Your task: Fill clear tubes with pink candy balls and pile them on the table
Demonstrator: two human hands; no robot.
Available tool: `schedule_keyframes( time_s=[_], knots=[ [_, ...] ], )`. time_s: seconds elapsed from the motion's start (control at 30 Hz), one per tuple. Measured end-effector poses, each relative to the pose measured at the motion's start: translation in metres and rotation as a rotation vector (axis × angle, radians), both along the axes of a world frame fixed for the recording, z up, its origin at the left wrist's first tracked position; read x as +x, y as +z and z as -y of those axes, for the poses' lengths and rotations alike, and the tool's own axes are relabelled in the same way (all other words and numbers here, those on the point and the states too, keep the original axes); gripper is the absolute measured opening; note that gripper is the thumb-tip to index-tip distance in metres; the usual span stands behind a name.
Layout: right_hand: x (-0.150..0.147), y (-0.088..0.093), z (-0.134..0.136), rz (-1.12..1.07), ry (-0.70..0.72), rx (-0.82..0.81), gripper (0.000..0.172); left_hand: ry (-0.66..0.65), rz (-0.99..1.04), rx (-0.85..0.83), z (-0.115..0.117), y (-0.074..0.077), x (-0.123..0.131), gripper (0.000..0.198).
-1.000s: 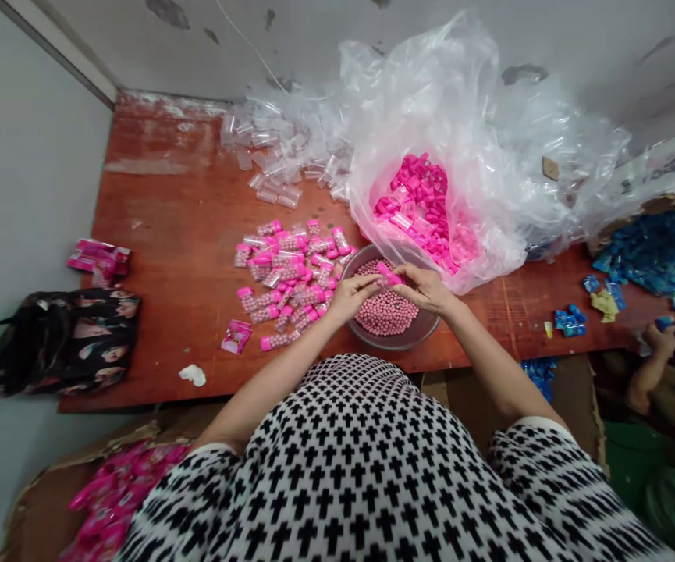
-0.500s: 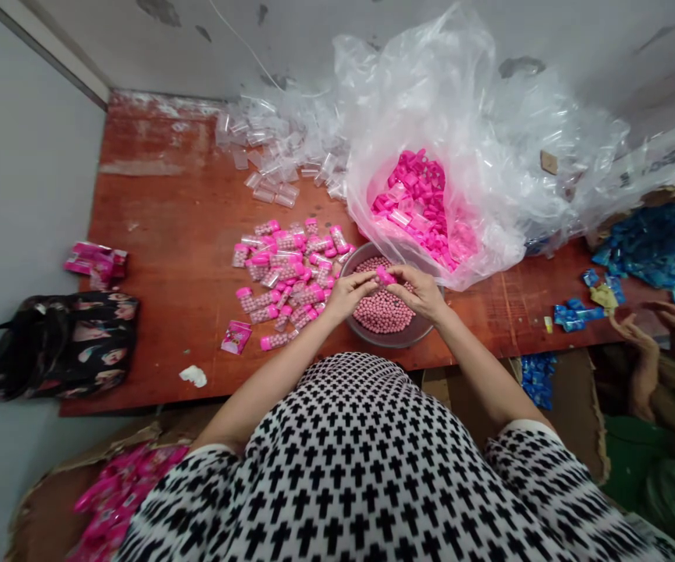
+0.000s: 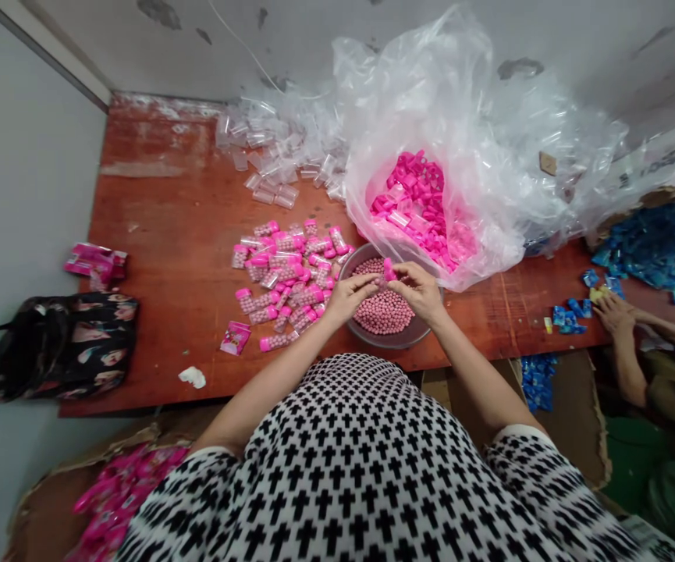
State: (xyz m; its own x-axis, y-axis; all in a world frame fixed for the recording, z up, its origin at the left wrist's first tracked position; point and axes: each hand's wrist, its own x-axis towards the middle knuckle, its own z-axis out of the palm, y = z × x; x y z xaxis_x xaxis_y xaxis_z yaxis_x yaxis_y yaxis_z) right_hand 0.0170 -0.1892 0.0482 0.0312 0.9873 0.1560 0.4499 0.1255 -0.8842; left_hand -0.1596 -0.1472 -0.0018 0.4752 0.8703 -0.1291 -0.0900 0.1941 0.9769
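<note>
Over a grey bowl (image 3: 366,337) of small pink beads (image 3: 387,314), my two hands meet fingertip to fingertip. My left hand (image 3: 349,300) is closed, pinching a small clear tube, mostly hidden by the fingers, that seems to have pink beads in it. My right hand (image 3: 419,293) pinches a bright pink cap (image 3: 389,270) at the tube's end; I cannot tell whether the two touch. To the left of the bowl lies a heap of bead-filled tubes with pink caps (image 3: 287,269). Behind it stands a clear plastic bag (image 3: 366,172) with pink caps (image 3: 416,183) inside.
Empty clear tubes (image 3: 275,191) are piled at the back of the wooden table (image 3: 155,234). Pink packets (image 3: 96,261) and a dark patterned bag (image 3: 94,343) are at left. On the right, another person's hands (image 3: 615,314) work near blue packets (image 3: 571,316).
The pink cap in my right hand has turned more upright and moved slightly right. The other person's hands have come together lower on the table, near the blue packets.
</note>
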Motion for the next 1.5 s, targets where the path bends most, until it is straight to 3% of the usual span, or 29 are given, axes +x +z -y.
schedule_keyframes(
  time_s=[0.2,0.37,0.47,0.63,0.73,0.87,0.97,1.07,1.13,1.3,1.4,1.5],
  knots=[
    [0.001,-0.002,-0.001,0.141,0.041,-0.066,0.030,0.008,-0.133,0.200,0.001,0.006,-0.004,0.033],
    [0.001,0.009,0.002,0.297,0.113,-0.053,0.027,0.015,-0.167,0.245,0.005,0.008,-0.005,0.030],
    [0.002,0.013,0.001,0.418,0.174,-0.008,0.027,-0.023,-0.182,0.298,0.003,0.010,-0.006,0.028],
    [0.012,0.000,-0.004,0.457,0.328,-0.006,0.034,-0.164,-0.217,0.426,-0.010,0.014,-0.010,0.027],
    [0.014,0.003,-0.006,0.486,0.346,0.007,0.040,-0.208,-0.235,0.375,-0.012,0.016,-0.012,0.027],
    [0.012,0.026,-0.011,0.656,0.433,0.120,0.065,-0.229,-0.243,0.240,-0.006,0.015,-0.012,0.030],
    [0.011,0.035,-0.015,0.758,0.549,0.146,0.060,-0.183,-0.197,0.112,0.000,0.011,-0.012,0.034],
    [0.009,0.026,-0.012,0.793,0.474,0.114,0.047,-0.039,-0.132,-0.065,0.003,0.007,-0.011,0.039],
    [0.003,0.013,-0.005,0.772,0.384,0.094,0.049,0.062,-0.103,-0.172,0.005,0.005,-0.010,0.045],
    [-0.023,-0.013,0.011,0.753,0.153,0.085,0.084,0.239,-0.040,-0.314,0.011,0.002,0.003,0.051],
    [-0.031,-0.023,0.010,0.777,0.032,0.050,0.078,0.289,-0.029,-0.341,0.015,0.003,0.012,0.048],
    [-0.030,-0.031,0.004,0.754,0.016,0.002,0.068,0.302,-0.031,-0.318,0.016,0.002,0.019,0.043]
  ],
)
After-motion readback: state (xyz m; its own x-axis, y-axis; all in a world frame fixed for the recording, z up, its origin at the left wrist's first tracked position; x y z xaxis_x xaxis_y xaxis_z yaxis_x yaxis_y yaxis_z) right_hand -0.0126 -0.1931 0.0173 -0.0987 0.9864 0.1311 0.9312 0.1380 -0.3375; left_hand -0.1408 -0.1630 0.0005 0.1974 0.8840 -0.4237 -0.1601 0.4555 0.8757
